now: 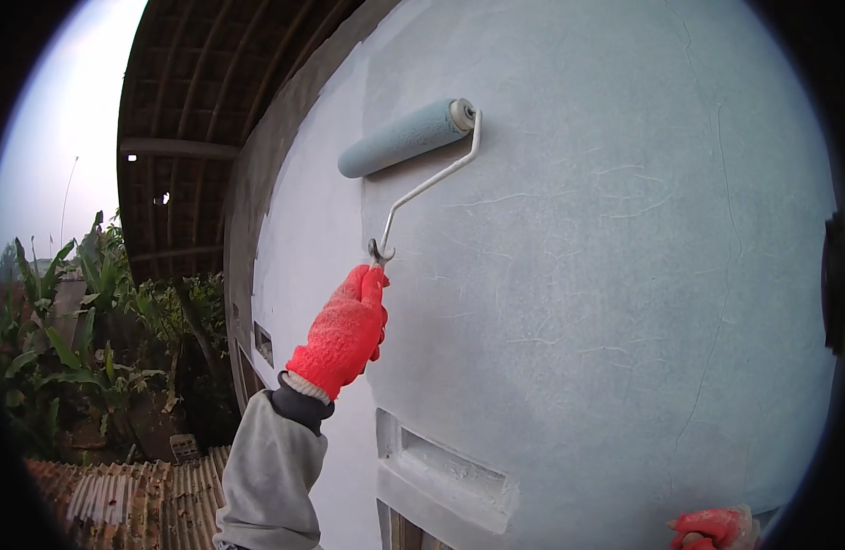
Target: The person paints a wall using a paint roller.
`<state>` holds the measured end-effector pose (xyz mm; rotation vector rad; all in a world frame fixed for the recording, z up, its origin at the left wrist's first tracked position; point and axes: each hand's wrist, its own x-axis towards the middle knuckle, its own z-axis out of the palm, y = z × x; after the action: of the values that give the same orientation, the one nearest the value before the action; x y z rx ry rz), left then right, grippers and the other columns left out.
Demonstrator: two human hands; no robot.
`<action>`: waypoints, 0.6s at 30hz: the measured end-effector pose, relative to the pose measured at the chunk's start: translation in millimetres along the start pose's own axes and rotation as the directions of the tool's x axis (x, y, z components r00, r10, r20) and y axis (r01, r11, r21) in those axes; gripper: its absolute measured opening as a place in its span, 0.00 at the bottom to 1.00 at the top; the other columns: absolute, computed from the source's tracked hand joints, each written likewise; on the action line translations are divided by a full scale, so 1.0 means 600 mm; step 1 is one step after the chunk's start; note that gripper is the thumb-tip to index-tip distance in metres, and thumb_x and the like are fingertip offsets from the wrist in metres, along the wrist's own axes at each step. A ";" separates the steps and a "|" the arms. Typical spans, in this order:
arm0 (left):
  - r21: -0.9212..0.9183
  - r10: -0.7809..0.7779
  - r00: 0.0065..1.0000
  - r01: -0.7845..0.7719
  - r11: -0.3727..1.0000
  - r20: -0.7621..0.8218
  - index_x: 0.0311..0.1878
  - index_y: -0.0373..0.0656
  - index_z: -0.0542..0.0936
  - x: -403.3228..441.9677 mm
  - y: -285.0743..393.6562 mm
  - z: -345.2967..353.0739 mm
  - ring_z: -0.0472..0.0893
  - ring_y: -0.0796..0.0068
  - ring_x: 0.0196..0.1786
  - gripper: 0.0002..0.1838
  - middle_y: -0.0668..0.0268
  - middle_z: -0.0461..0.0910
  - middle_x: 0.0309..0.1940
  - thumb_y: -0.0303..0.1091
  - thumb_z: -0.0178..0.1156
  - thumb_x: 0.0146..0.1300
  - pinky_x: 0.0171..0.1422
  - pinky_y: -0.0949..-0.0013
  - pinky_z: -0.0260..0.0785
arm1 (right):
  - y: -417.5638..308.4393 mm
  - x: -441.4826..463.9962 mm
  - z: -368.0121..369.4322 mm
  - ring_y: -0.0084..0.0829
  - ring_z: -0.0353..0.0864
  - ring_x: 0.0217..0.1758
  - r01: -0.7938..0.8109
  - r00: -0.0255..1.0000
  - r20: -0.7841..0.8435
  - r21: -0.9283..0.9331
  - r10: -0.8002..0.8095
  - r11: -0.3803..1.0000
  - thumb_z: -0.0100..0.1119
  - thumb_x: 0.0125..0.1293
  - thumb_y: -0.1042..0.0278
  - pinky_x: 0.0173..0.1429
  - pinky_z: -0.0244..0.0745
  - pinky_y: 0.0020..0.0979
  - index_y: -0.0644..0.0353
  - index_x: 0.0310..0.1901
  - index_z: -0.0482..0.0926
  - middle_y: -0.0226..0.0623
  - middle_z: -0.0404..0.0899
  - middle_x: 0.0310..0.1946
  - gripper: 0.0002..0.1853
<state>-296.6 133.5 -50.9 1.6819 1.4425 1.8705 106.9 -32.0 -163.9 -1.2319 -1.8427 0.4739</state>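
Note:
My left hand [342, 330], in a red knitted glove, is closed around the handle of a paint roller [406, 137]. The roller's blue-grey sleeve lies against the wall [569, 257], tilted with its right end higher. Its bent white wire frame [432, 188] runs down to a dark metal hook-like piece [379, 252] just above my fingers. At the bottom right edge, my right hand [716, 530] shows only in part, also red-gloved, with its fingers curled. Whatever it grips is cut off by the frame.
A recessed slot [450, 472] sits low in the wall, above a frame edge. Fine cracks run down the right side. To the left are a tiled roof overhang [198, 73], banana plants [74, 348] and a rusty corrugated roof [120, 500] below. A dark object [835, 284] stands at the far right.

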 end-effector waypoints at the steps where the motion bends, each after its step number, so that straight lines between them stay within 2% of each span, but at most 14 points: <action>1: 0.003 0.018 1.000 -0.018 1.000 -0.003 0.47 0.43 0.72 0.002 0.007 -0.007 0.65 0.81 0.18 0.19 0.71 0.65 0.20 0.50 0.39 0.75 0.21 0.73 0.63 | -0.002 0.001 0.004 0.24 0.77 0.30 -0.014 1.000 0.017 0.021 0.013 1.000 0.51 0.65 0.80 0.37 0.74 0.25 0.67 0.49 0.79 0.37 0.81 0.30 0.13; 3: 0.048 0.102 0.995 -0.102 0.994 -0.011 0.48 0.44 0.71 0.036 0.031 -0.022 0.67 0.77 0.18 0.19 0.69 0.67 0.20 0.49 0.39 0.74 0.23 0.70 0.65 | -0.003 0.003 0.010 0.23 0.78 0.32 -0.046 0.998 0.047 0.064 0.043 0.997 0.51 0.66 0.80 0.38 0.74 0.24 0.67 0.49 0.79 0.37 0.81 0.31 0.12; 4: 0.018 0.138 0.990 -0.138 0.990 -0.014 0.46 0.44 0.72 0.060 0.051 -0.026 0.65 0.80 0.18 0.20 0.71 0.66 0.20 0.51 0.40 0.74 0.21 0.73 0.63 | -0.002 0.005 0.012 0.23 0.79 0.32 -0.060 0.997 0.056 0.087 0.055 0.994 0.52 0.66 0.79 0.38 0.75 0.24 0.67 0.49 0.79 0.37 0.81 0.31 0.12; 6: 0.056 0.168 0.985 -0.166 0.985 -0.042 0.46 0.44 0.72 0.122 0.106 -0.033 0.66 0.80 0.20 0.20 0.70 0.67 0.21 0.51 0.40 0.74 0.24 0.72 0.64 | 0.011 0.005 0.011 0.23 0.79 0.33 -0.041 0.997 0.070 0.101 0.034 0.994 0.52 0.66 0.79 0.39 0.75 0.24 0.67 0.49 0.79 0.37 0.81 0.31 0.12; 7: 0.079 0.231 0.972 -0.227 0.971 -0.044 0.46 0.44 0.73 0.152 0.133 -0.038 0.65 0.79 0.21 0.20 0.70 0.66 0.21 0.51 0.40 0.74 0.25 0.71 0.65 | 0.016 0.005 0.009 0.23 0.79 0.32 -0.002 0.997 0.074 0.073 -0.003 0.997 0.52 0.66 0.78 0.38 0.75 0.24 0.67 0.49 0.79 0.36 0.81 0.31 0.12; 9: 0.031 0.187 0.982 -0.186 0.982 -0.025 0.47 0.42 0.72 0.210 0.193 -0.052 0.64 0.79 0.21 0.21 0.70 0.66 0.22 0.52 0.40 0.74 0.26 0.72 0.64 | 0.015 0.003 0.007 0.23 0.78 0.32 0.035 0.997 0.072 0.049 -0.039 0.998 0.52 0.67 0.78 0.38 0.75 0.24 0.67 0.49 0.79 0.36 0.81 0.31 0.11; 10: 0.031 0.230 0.973 -0.231 0.972 0.024 0.47 0.42 0.72 0.210 0.223 -0.056 0.63 0.78 0.21 0.22 0.70 0.66 0.22 0.52 0.40 0.74 0.26 0.72 0.64 | 0.010 0.000 0.008 0.22 0.78 0.31 -0.028 0.999 0.042 0.086 0.024 0.996 0.52 0.67 0.78 0.37 0.74 0.24 0.67 0.49 0.79 0.36 0.81 0.31 0.11; 11: 0.035 0.231 0.973 -0.232 0.972 0.026 0.47 0.42 0.72 0.212 0.221 -0.051 0.63 0.78 0.21 0.22 0.70 0.66 0.22 0.52 0.40 0.74 0.26 0.72 0.64 | 0.007 -0.004 0.008 0.22 0.77 0.31 -0.087 0.996 0.016 0.126 0.086 0.988 0.52 0.67 0.77 0.36 0.74 0.23 0.67 0.49 0.79 0.36 0.81 0.31 0.11; 14: -0.091 0.225 0.974 -0.222 0.971 0.018 0.47 0.43 0.72 0.201 0.185 -0.036 0.63 0.78 0.20 0.21 0.70 0.65 0.21 0.52 0.41 0.74 0.26 0.71 0.64 | 0.014 -0.018 0.008 0.21 0.76 0.30 -0.095 0.995 -0.016 0.156 0.099 0.983 0.53 0.68 0.77 0.35 0.72 0.23 0.67 0.48 0.79 0.35 0.80 0.30 0.11; 16: -0.059 0.211 0.977 -0.210 0.976 0.016 0.46 0.43 0.72 0.153 0.133 -0.029 0.65 0.78 0.20 0.21 0.70 0.66 0.21 0.53 0.42 0.74 0.25 0.71 0.64 | 0.029 -0.021 0.006 0.21 0.76 0.29 -0.081 0.996 -0.011 0.154 0.083 0.985 0.53 0.68 0.76 0.34 0.72 0.23 0.67 0.48 0.80 0.35 0.80 0.30 0.11; 17: -0.102 0.174 0.984 -0.171 0.980 0.023 0.45 0.44 0.72 0.127 0.110 -0.023 0.65 0.78 0.19 0.21 0.70 0.66 0.21 0.53 0.41 0.74 0.24 0.71 0.63 | 0.032 -0.020 0.007 0.21 0.76 0.29 -0.075 0.997 -0.007 0.148 0.076 0.986 0.53 0.68 0.76 0.34 0.72 0.22 0.67 0.48 0.80 0.34 0.80 0.29 0.11; 18: -0.067 0.125 0.992 -0.124 0.990 0.015 0.45 0.44 0.72 0.098 0.090 -0.020 0.64 0.79 0.19 0.20 0.71 0.66 0.20 0.52 0.42 0.74 0.22 0.72 0.62 | 0.035 -0.018 0.008 0.21 0.76 0.29 -0.071 0.997 -0.001 0.150 0.072 0.986 0.53 0.68 0.76 0.34 0.72 0.22 0.67 0.48 0.80 0.34 0.80 0.29 0.11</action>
<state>-302.4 144.1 29.2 1.7911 1.2813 1.9376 116.2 -31.5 -185.9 -1.1980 -1.7281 0.6357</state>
